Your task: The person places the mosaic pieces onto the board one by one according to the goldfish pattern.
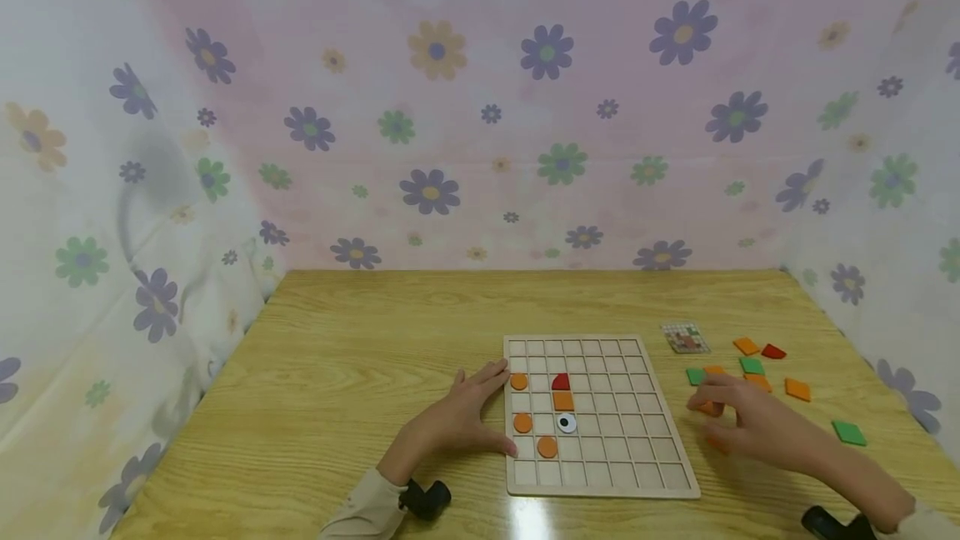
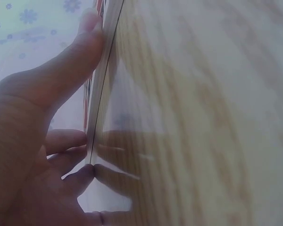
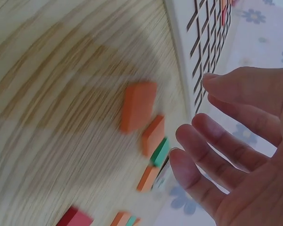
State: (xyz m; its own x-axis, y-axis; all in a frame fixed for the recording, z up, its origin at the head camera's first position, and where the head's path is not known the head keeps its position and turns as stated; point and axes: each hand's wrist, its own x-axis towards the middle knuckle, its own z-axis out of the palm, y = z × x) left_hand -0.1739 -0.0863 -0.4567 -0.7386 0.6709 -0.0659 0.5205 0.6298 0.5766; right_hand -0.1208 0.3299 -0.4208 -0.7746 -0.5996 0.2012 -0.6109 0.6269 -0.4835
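Observation:
A pale wooden grid board (image 1: 607, 440) lies flat on the table. My left hand (image 1: 467, 415) rests along its left edge, thumb and fingertips touching the rim. On the board sit three orange discs (image 1: 547, 447), a red quarter-round piece (image 1: 561, 382), an orange square tile (image 1: 562, 401) and a white eye disc (image 1: 567, 422). To the right of the board, my right hand (image 1: 765, 423) hovers above loose tiles with bent fingers. Its thumb and fingertips are apart in the right wrist view, with nothing between them; an orange tile (image 3: 138, 106) lies below on the table.
Several orange and green tiles, including a green tile (image 1: 849, 432), and a red piece (image 1: 773, 352) are scattered at the right. Behind the board lies a small pattern card (image 1: 685, 338). A flowered cloth (image 1: 487, 132) hangs around the wooden table (image 1: 337, 357).

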